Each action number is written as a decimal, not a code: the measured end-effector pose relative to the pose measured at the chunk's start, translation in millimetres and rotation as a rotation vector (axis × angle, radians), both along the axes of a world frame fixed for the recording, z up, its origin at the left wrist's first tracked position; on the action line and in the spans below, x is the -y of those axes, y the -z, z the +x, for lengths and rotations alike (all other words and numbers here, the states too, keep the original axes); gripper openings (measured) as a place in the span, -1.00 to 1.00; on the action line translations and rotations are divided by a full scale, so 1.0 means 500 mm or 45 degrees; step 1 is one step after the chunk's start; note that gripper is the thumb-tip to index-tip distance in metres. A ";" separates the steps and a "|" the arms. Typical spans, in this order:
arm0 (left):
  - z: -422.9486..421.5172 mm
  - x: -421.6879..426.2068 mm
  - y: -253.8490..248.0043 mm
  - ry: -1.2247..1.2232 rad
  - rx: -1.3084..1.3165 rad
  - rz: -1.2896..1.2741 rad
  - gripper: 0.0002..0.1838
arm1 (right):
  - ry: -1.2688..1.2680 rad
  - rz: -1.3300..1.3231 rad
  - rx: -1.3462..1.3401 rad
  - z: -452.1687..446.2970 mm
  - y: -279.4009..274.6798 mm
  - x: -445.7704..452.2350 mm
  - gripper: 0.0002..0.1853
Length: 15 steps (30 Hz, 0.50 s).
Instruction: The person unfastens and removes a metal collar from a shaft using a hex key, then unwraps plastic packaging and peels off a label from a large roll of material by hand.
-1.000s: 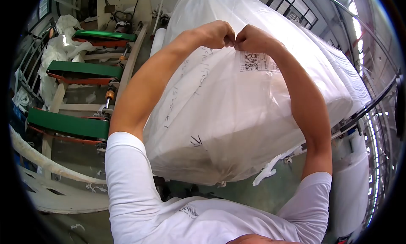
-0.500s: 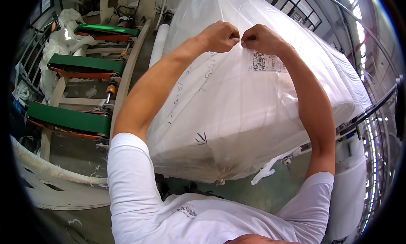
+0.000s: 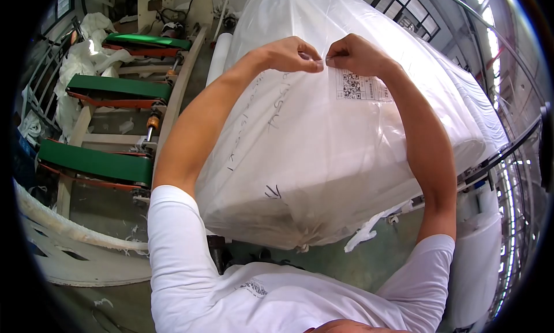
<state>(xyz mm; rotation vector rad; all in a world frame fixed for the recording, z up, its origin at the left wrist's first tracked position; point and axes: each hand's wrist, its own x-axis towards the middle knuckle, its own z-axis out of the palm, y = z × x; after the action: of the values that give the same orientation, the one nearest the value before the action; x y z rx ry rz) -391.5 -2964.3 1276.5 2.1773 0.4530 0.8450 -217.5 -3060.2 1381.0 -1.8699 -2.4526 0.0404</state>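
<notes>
Clear plastic film covers a large white bulky bundle in front of me, gathered into a knot at its near end. My left hand is over the upper part of the film, its thumb and fingertips pinched together on the film. Close beside it, my right hand is closed, with its fingertips pressed together on the film. A thin gap lies between the two hands. Just below the right hand is a printed label with a QR code. Handwritten dark marks show on the wrapped bundle.
To the left stands a conveyor frame with green belts and pale side rails. A white roll stands at the right, near a curved dark metal bar. A white scrap hangs by the bundle's near edge.
My left hand has shifted slightly left and down, and its fingers have straightened from a tighter curl. The right hand has dropped a little. The label and marks have shifted slightly.
</notes>
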 end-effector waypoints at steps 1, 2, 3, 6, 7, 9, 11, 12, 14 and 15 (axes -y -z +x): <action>-0.007 0.012 -0.006 -0.014 -0.103 0.060 -0.72 | -0.006 0.000 0.013 -0.002 -0.001 0.000 -0.81; -0.005 0.008 -0.004 0.004 -0.090 0.109 -0.70 | -0.014 0.000 0.025 -0.005 0.000 0.000 -0.81; -0.001 0.001 0.002 0.022 -0.078 0.159 -0.69 | -0.021 0.001 0.037 -0.007 0.002 -0.001 -0.81; 0.003 -0.003 0.016 0.011 -0.007 0.254 -0.70 | -0.022 0.012 -0.034 -0.002 0.002 -0.003 -0.78; 0.005 0.001 0.026 -0.017 0.061 0.303 -0.72 | -0.033 0.005 -0.028 -0.001 0.003 -0.003 -0.78; 0.010 0.011 0.034 -0.051 0.139 0.310 -0.76 | -0.054 -0.008 -0.017 -0.006 -0.001 0.002 -0.78; 0.020 0.023 0.037 -0.065 0.159 0.224 -0.79 | -0.065 0.023 -0.010 -0.006 0.001 0.007 -0.78; 0.025 0.030 0.037 -0.207 0.159 0.346 -0.79 | -0.072 0.039 -0.005 -0.008 0.000 0.009 -0.78; 0.031 0.039 0.033 -0.492 0.158 0.589 -0.79 | -0.085 0.010 -0.042 -0.018 -0.007 0.022 -0.79; 0.032 0.038 0.032 -0.475 0.129 0.483 -0.78 | -0.092 -0.005 -0.059 -0.021 -0.010 0.027 -0.79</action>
<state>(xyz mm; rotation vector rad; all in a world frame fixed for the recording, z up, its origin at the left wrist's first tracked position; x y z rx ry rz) -375.7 -2983.2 1260.4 2.4142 0.7089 1.3290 -228.0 -3073.8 1386.1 -1.7607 -2.4898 0.0913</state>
